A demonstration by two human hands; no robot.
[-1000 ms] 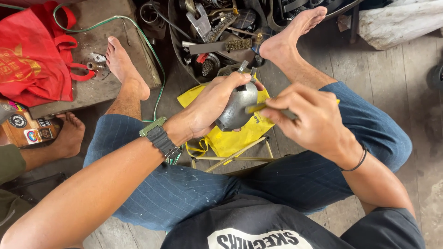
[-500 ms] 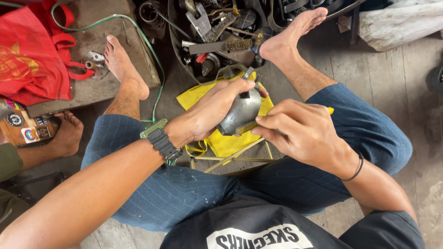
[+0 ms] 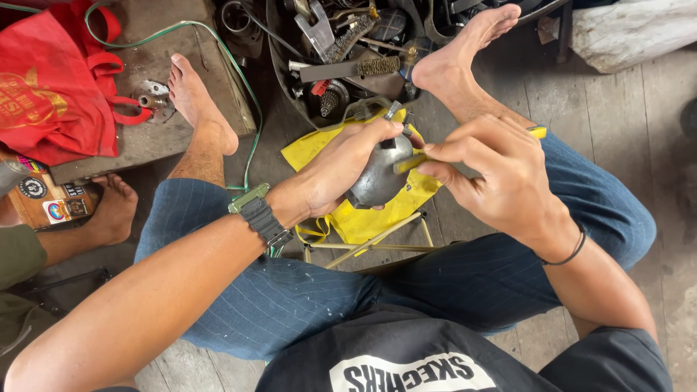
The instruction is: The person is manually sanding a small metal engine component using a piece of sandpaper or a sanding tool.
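Note:
I sit with my knees apart over a wooden floor. My left hand (image 3: 347, 163) grips a rounded grey metal part (image 3: 377, 178) held above a yellow cloth (image 3: 363, 214). My right hand (image 3: 494, 170) pinches a thin yellow-handled tool (image 3: 410, 161) whose tip rests against the metal part near my left thumb. The far end of the yellow handle (image 3: 537, 132) sticks out behind my right hand. A dark watch (image 3: 260, 214) sits on my left wrist and a black band (image 3: 570, 254) on the right.
A dark tub (image 3: 279, 65) of tools and wire brushes lies between my bare feet. A red bag (image 3: 54, 94) rests on a wooden board at the left, with a green cable (image 3: 239, 80) beside it. Another person's foot (image 3: 112, 210) shows at the left edge. A small wooden frame (image 3: 377, 243) stands under the cloth.
My right hand has shifted up and left, bringing the yellow-handled tool closer against the metal part. My left hand has kept its grip in nearly the same place.

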